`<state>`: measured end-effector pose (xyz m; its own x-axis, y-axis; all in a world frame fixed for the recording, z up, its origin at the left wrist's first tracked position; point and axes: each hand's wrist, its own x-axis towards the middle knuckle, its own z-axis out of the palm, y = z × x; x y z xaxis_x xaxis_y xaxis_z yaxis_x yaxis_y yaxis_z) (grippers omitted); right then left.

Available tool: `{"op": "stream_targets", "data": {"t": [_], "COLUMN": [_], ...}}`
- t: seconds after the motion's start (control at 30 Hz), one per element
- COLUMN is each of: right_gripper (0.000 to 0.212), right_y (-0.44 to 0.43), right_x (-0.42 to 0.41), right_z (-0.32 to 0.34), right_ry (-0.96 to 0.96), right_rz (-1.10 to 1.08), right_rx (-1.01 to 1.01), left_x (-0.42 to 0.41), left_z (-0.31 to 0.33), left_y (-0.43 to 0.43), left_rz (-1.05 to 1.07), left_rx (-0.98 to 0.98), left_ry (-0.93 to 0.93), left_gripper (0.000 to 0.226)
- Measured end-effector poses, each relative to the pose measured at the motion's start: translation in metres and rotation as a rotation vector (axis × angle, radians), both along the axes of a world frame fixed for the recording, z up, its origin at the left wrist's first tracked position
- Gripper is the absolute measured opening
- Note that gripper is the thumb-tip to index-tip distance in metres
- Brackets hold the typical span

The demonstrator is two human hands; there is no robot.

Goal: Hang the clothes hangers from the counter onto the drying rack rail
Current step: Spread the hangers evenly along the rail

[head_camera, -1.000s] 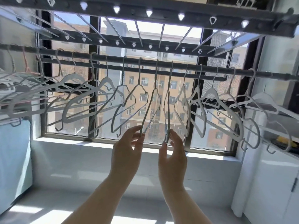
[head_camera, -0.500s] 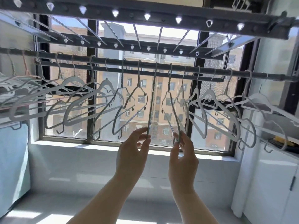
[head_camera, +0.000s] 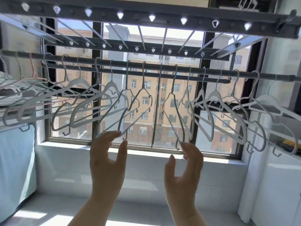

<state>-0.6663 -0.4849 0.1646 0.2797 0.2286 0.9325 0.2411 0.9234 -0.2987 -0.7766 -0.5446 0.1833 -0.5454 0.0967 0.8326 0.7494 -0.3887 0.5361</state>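
Many white and grey clothes hangers hang in a row from the dark drying rack rail across the window. My left hand is raised under them, thumb and forefinger lightly pinching the lower corner of a thin wire hanger. An edge-on wire hanger hangs free between my hands. My right hand reaches up with its fingertips touching the bottom bar of another wire hanger; its thumb stays apart from it. The counter is out of view.
The rack's upper frame with clip holes runs overhead. A window sill lies beyond my hands. A pale blue cloth hangs at left. White cabinets stand at right.
My hands have spread apart. The left hand let go of the edge-on hanger and moved left to a neighbouring wire hanger. The right hand moved right with its hanger and its pinch loosened.
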Motion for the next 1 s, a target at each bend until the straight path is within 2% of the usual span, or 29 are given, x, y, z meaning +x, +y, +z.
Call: {"op": "stream_targets", "data": {"t": [0.13,0.37,0.57,0.7,1.0], "right_gripper": [0.03,0.051,0.037,0.027,0.025], "right_y": [-0.011,0.001,0.013,0.017,0.021], "right_x": [-0.022,-0.048,-0.056,-0.055,-0.047], "right_z": [0.001,0.004,0.013,0.018,0.02], "right_ry": [-0.131,-0.234,-0.215,-0.165,-0.125], "right_rz": [0.074,0.144,0.114,0.111,0.115], "right_rx": [0.03,-0.295,-0.392,-0.379,-0.388], "left_x": [-0.014,-0.021,-0.025,-0.025,-0.014], "left_z": [-0.001,0.001,0.009,0.013,0.013], "left_y": [0.004,0.018,0.03,0.035,0.041], "left_rz": [-0.043,-0.059,-0.106,-0.092,-0.13], "left_rx": [-0.107,-0.231,-0.179,-0.187,-0.201], "left_ry": [-0.059,-0.086,-0.079,-0.056,-0.042], "left_gripper": [0.027,0.039,0.033,0.026,0.021]}}
